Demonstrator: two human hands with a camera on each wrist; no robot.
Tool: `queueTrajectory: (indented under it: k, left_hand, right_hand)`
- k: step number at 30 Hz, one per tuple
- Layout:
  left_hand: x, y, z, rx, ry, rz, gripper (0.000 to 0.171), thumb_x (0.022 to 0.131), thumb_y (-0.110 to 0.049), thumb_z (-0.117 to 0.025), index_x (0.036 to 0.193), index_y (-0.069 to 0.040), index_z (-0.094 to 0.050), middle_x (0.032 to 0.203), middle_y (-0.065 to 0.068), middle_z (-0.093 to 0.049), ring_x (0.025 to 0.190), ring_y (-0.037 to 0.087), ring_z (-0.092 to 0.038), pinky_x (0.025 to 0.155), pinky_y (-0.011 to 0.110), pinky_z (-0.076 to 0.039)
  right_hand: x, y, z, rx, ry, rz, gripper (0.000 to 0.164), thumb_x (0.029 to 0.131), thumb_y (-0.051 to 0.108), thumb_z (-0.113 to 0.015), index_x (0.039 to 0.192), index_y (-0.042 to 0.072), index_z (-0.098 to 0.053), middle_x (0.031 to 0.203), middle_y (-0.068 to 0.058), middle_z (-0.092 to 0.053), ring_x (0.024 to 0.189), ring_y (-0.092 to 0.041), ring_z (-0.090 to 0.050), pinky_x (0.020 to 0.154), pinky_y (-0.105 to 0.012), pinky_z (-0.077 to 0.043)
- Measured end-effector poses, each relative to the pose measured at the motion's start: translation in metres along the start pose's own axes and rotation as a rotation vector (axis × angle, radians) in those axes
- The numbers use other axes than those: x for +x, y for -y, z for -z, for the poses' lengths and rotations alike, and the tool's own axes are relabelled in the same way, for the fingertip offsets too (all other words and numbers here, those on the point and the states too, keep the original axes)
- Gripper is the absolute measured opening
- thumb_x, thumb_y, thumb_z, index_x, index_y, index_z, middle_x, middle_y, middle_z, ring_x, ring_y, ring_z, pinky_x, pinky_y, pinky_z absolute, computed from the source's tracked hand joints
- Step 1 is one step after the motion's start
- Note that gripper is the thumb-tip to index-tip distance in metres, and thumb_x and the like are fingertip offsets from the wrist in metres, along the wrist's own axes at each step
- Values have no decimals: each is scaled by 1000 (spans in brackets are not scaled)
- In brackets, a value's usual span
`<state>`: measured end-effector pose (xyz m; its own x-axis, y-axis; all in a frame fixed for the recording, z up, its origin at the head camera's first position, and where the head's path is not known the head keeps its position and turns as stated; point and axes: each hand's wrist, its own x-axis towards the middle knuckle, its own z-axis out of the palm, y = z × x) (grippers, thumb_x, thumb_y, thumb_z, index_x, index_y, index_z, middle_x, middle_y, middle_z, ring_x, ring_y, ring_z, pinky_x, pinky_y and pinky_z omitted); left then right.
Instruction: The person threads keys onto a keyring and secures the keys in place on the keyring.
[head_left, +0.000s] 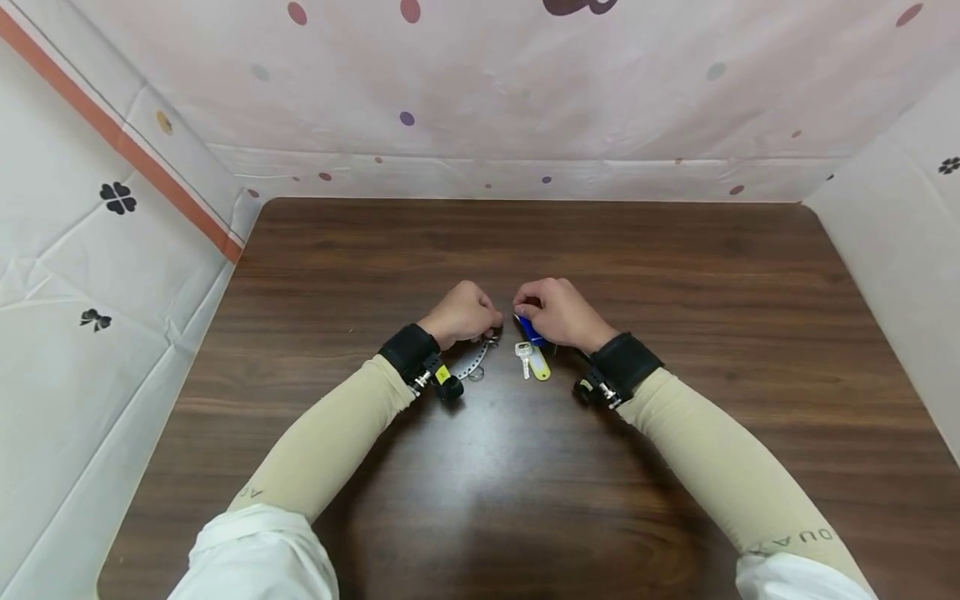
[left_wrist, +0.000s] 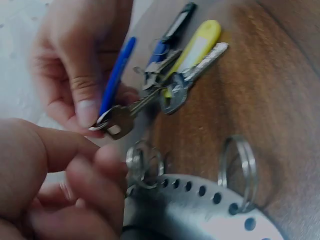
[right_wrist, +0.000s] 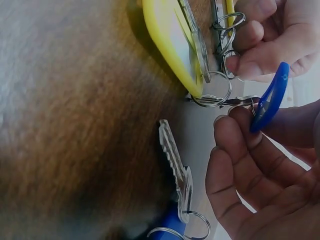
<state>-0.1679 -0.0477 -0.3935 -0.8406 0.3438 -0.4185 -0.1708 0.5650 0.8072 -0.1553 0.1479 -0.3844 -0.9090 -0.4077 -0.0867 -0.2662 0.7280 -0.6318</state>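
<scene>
Over the middle of the table, my right hand [head_left: 558, 312] pinches a blue key tag [right_wrist: 272, 97] by its ring end, where a brass-toned key [left_wrist: 120, 121] hangs. My left hand [head_left: 467, 314] is close beside it, curled fingers at the perforated metal hoop [head_left: 472, 362], which carries several split rings [left_wrist: 240, 167]. Just past the left fingertips are the small rings [right_wrist: 230, 30]. Below the right hand lie a yellow key tag [head_left: 539, 365] and a silver key [head_left: 522, 358]. Another blue tag [right_wrist: 170, 225] with a key [right_wrist: 175, 167] shows under the right hand.
The brown wooden table [head_left: 480, 500] reaches back to a pale dotted sheet [head_left: 480, 100]. White sheets with dark leaf shapes hang at the left [head_left: 112, 275] and right. Each wrist bears a black strap with a small camera [head_left: 450, 389].
</scene>
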Motion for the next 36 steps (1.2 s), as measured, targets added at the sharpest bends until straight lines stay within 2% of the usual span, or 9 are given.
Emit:
queueTrajectory:
  k: [4,8,11,15,18,24,30,36]
  left_hand:
    - [-6,5,6,-155,58,13,20,96,-3,-60,90,6,-76,62,0,-68,49,7,-56,48,19,-43]
    - [-11,10,8,-246,115,35,21,98,-2,-58,103,12,-72,65,2,-71,50,7,-62,47,17,-44]
    - [-12,11,9,-284,128,50,21,100,-4,-57,105,12,-70,66,3,-73,50,8,-64,46,17,-44]
    - [-12,13,10,-298,134,61,18,102,-6,-56,99,7,-68,66,5,-73,49,9,-64,45,16,-43]
    - [-13,14,12,-301,134,67,14,99,-3,-57,96,5,-69,65,4,-72,48,7,-61,45,16,-42]
    - [-17,21,18,-343,98,63,15,93,-1,-64,96,9,-75,61,0,-67,47,4,-53,45,15,-40]
    - [-24,25,23,-387,129,49,16,94,1,-66,101,12,-75,67,2,-72,51,5,-59,49,15,-49]
    - [-28,28,26,-346,140,1,18,94,3,-66,105,15,-74,66,2,-72,51,6,-63,51,17,-54]
  right_hand:
    - [-1,1,-3,10,13,5,15,102,11,-63,99,7,-77,94,-9,-75,83,-22,-64,79,-37,-54]
    - [0,2,-7,17,31,18,16,102,10,-64,96,7,-78,93,-9,-75,83,-23,-64,79,-37,-53]
    - [2,4,-7,13,30,38,15,101,8,-64,94,6,-77,93,-9,-75,83,-22,-64,79,-38,-53]
    - [4,6,-8,11,31,44,14,100,8,-65,95,6,-77,93,-9,-75,82,-21,-64,78,-37,-53]
    - [3,7,-9,13,39,30,14,100,9,-65,96,7,-78,93,-8,-75,81,-21,-63,77,-35,-52]
    - [4,12,-11,21,40,30,13,99,9,-66,94,9,-78,92,-7,-75,82,-20,-63,77,-34,-52]
    - [6,16,-13,34,45,34,12,98,9,-68,91,9,-78,87,-5,-74,80,-19,-63,75,-31,-50]
    - [7,18,-16,39,42,23,12,98,10,-68,88,10,-76,81,-4,-70,75,-18,-61,70,-29,-47]
